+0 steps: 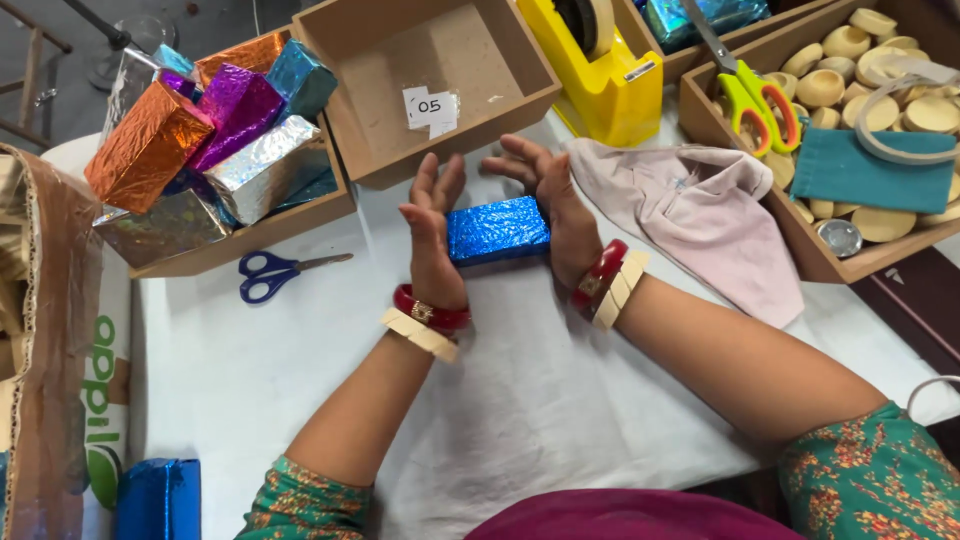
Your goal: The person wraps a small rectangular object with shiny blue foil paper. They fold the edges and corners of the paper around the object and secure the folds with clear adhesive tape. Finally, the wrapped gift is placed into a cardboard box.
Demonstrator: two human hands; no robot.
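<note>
Pressing between flat palms, the left hand and right hand clamp a crinkled blue foil-wrapped block by its ends, fingers extended, above the white cloth-covered table. Blue-handled scissors lie near.

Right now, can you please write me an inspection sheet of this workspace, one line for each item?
Surface: white cloth-covered table, creased.
Job's things: blue foil-wrapped box, pressed between both palms.
Clutter: tray of foil-wrapped boxes; empty tray with a paper label; blue scissors; yellow tape dispenser; pink cloth; tray of wooden discs with green-orange scissors and teal cloth.
Grippers: left hand and right hand flat against the box ends.
Cables: nothing seen.
Surroundings: brown fabric at left edge.
</note>
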